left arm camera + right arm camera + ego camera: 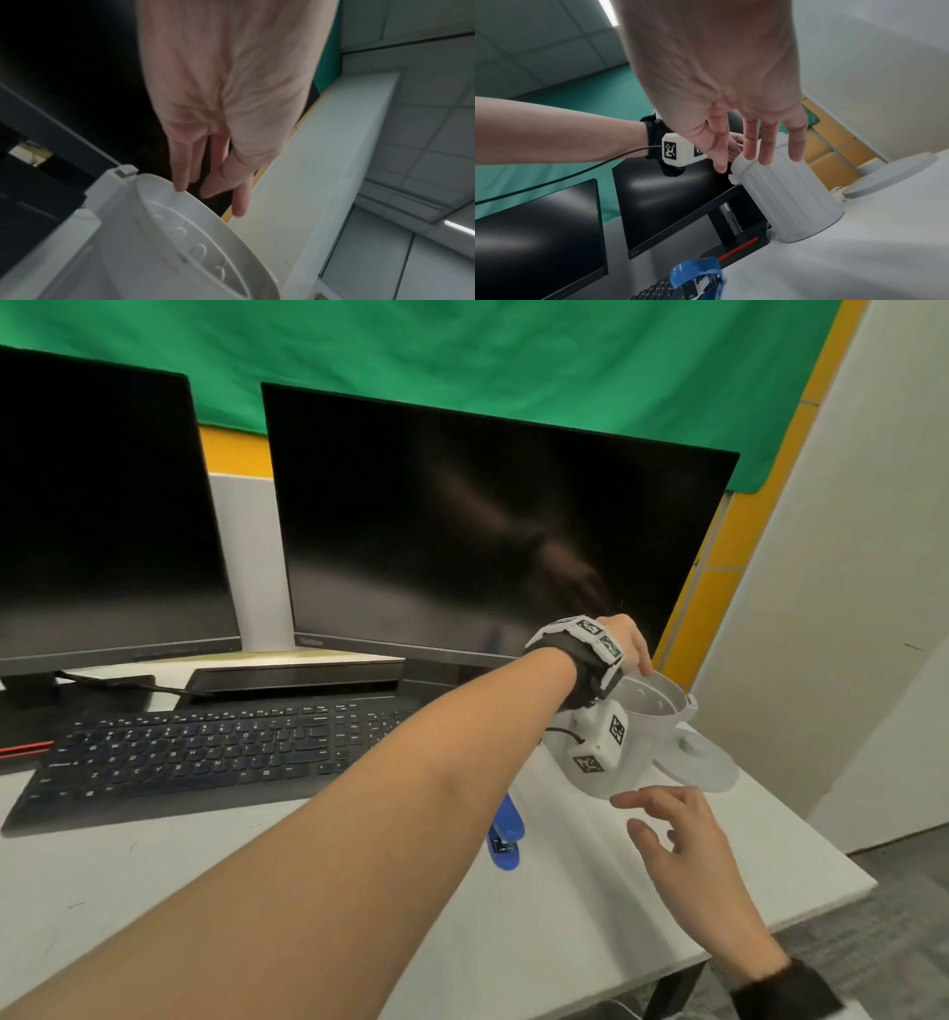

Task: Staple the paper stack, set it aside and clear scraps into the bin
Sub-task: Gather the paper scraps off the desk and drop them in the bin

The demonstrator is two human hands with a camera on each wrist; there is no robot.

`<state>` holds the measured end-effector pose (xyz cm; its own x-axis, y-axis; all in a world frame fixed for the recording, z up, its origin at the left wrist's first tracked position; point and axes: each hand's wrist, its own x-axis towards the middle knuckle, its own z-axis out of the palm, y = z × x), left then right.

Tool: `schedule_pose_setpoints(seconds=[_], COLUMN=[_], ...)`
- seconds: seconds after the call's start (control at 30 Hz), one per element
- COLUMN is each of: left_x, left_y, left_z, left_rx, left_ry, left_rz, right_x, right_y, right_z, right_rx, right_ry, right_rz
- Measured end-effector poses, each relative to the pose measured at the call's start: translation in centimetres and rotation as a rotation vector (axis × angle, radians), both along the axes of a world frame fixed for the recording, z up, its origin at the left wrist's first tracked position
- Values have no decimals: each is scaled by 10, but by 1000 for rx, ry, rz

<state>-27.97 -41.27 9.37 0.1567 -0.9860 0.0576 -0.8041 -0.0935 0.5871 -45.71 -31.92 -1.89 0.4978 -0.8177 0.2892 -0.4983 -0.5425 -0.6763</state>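
Observation:
A small white ribbed bin stands open at the desk's right end, and its lid lies flat just to its right. My left hand reaches over the bin's far rim. In the left wrist view its fingers hang straight and hold nothing, and one fingertip touches the bin's rim. My right hand hovers in front of the bin with spread fingers, empty. A blue stapler lies on the desk, partly hidden under my left forearm. I see no paper stack or scraps.
Two dark monitors stand at the back, with a black keyboard in front of them. The white desk ends just right of the lid, beside a white wall. The stapler sits near the keyboard's right end.

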Motion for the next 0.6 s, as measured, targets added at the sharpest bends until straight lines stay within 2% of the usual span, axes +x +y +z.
schedule_pose_setpoints(seconds=[0.17, 0.27, 0.33, 0.43, 0.6], left_x=[11, 27, 44, 72, 124], left_y=[17, 51, 85, 154, 284], left_z=[5, 16, 21, 14, -30], left_rx=[-238, -264, -268, -263, -95], left_ry=[60, -26, -108, -144, -159], left_rz=[63, 55, 42, 55, 233], right_x=[11, 24, 39, 67, 118], right_y=[15, 30, 41, 64, 110], right_z=[3, 2, 0, 0, 0], right_rx=[52, 50, 44, 40, 115], right_ry=[50, 107, 166, 322, 680], right_rz=[26, 90, 161, 307, 515])
